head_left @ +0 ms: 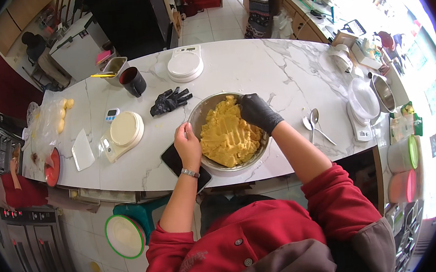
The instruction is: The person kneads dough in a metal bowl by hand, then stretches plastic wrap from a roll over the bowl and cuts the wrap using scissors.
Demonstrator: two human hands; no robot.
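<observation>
In the head view, a round steel bowl [254,160] sits in the middle of the frame, on the white table [285,73]. A big lump of yellow dough [228,135] is inside it. The dough looks soft, with a row of dents across it. The lump is a bit longer from top to bottom than from side to side. The bowl is round, so it has no long way.

The right hand [258,110] wears a black glove and is at the top right of the bowl. Its fingers bend down by the dough, but I cannot tell if they grip any of it. Most of the dough lies below them and to the left. This hand is nearer to the dough.

The left hand [187,141] is bare. It looks like its thumb and fingers pinch the bowl's left edge. The dough lies to its right.

A loose black glove [169,102] lies up and left of the bowl. Two spoons [314,115] lie to its right.
</observation>
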